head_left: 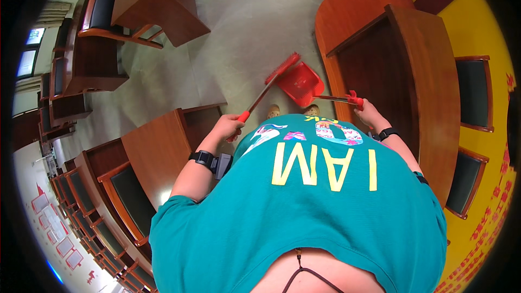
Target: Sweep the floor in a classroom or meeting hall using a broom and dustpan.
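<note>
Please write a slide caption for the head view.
Left hand holds a red broom, right hand a red dustpan, among wooden desks.

The left hand [227, 127] is covering part of the broom handle [260, 96]; the teal shirt [309, 217] is hiding part of both shoes [273, 111].

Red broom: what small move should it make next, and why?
Perhaps a short stroke toward the red dustpan: the left hand grips the broom handle, the right hand holds the dustpan handle, and the broom head lies along the pan's far edge. No debris is discernible.
</note>
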Action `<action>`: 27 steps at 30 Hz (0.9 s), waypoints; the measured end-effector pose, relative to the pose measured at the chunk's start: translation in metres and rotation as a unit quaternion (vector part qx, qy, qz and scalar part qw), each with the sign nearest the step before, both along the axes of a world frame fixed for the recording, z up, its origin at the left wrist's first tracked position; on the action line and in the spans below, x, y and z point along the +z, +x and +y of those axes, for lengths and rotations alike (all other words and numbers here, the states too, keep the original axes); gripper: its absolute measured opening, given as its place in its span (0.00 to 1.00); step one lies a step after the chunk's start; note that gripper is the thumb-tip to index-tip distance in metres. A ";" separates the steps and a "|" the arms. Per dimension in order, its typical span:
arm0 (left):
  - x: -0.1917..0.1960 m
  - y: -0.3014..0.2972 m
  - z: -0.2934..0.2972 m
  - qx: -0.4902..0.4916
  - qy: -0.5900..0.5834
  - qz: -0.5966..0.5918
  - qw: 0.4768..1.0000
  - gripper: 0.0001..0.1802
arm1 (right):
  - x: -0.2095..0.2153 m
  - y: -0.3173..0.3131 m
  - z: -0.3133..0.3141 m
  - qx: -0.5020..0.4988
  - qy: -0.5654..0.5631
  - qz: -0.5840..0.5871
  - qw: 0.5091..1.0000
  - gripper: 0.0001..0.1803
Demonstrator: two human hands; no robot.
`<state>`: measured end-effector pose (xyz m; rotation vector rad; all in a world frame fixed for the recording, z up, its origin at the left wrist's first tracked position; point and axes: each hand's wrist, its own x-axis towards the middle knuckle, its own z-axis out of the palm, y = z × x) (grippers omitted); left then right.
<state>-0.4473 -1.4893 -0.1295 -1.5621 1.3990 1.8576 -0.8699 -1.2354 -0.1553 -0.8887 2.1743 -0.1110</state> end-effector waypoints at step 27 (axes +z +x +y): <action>-0.003 0.048 -0.031 0.168 -0.050 -0.013 0.984 0.09 | 0.035 0.025 -0.053 -0.058 -0.107 -0.015 0.993 0.15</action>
